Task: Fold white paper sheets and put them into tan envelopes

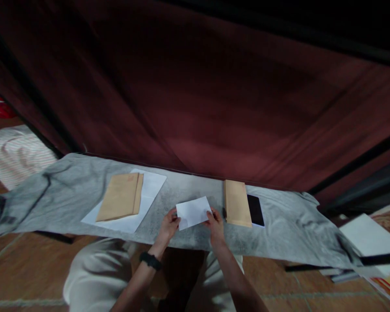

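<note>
A small white sheet of paper (193, 212), perhaps folded, is held between my two hands above the grey cloth. My left hand (169, 224) pinches its left edge, and my right hand (215, 222) grips its right edge with the thumb on top. Just right of my right hand lies a stack of brown envelopes (238, 203). A dark-screened phone (255, 209) rests beside that stack, partly covered by it. To the left, more brown envelopes (121, 196) sit on white sheets of paper (151, 186).
The grey cloth (74, 186) covers a long narrow bench or table. A dark red fabric wall (195, 112) rises right behind it. At far left hangs a striped cloth (21, 151). White sheets or boards (370, 234) lie at far right, low by the tiled floor (289, 286).
</note>
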`<state>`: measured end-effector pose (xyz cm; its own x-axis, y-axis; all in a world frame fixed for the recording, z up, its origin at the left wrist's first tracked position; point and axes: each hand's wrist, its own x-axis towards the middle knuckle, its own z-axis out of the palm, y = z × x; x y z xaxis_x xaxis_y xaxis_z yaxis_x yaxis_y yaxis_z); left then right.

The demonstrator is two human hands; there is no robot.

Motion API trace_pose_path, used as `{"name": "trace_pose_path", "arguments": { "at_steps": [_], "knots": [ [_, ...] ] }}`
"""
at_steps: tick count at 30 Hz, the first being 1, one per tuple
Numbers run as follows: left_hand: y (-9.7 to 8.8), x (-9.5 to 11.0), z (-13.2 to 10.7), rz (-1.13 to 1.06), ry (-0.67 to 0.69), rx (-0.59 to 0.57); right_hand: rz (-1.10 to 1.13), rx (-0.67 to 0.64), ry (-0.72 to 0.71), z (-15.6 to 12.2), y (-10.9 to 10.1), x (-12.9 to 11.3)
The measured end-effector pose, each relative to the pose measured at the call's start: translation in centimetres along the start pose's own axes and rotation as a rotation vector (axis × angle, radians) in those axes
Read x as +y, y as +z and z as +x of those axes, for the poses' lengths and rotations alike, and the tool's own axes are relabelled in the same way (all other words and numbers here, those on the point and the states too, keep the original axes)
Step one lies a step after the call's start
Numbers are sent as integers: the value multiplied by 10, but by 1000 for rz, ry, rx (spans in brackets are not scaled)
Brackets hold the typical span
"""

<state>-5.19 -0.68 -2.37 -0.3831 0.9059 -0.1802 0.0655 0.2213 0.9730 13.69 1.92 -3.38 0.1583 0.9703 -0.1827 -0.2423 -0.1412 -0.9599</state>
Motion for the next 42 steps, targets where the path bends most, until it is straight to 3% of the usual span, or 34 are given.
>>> {"name": "trace_pose_path", "arguments": {
  "at_steps": [3,6,10,13,17,20,24,27,30,31,33,35,37,42],
  "knots": [
    [-7,-1,4,82,7,-43,-214,-52,-20,10,-13,4],
    [-8,2,3,192,63,-4,-350,-144,-38,13,-18,8],
    [8,1,-7,553,459,150,-424,-133,-43,12,-15,10],
    [25,-9,-13,829,681,89,-468,-136,-43,12,-13,9],
    [32,-27,-18,1076,682,23,-494,-151,-34,11,-14,7],
    [22,-33,-21,1141,615,54,-497,-154,-35,10,-16,7],
    [-18,-17,-13,1174,528,182,-508,-130,-60,7,-18,13],
    [-76,3,4,1141,431,424,-521,-128,-81,5,-20,17],
    [-143,18,23,1038,207,683,-557,-123,-91,5,-21,20],
    [-164,20,28,997,118,722,-567,-119,-94,4,-21,20],
    [-195,20,34,953,-55,643,-575,-114,-105,3,-20,20],
    [-212,17,36,957,-92,579,-573,-110,-121,2,-19,19],
    [-218,13,37,927,-64,581,-573,-104,-132,0,-18,18],
    [-222,13,43,396,-83,766,-575,-126,-140,0,-17,18]
  ]
}}
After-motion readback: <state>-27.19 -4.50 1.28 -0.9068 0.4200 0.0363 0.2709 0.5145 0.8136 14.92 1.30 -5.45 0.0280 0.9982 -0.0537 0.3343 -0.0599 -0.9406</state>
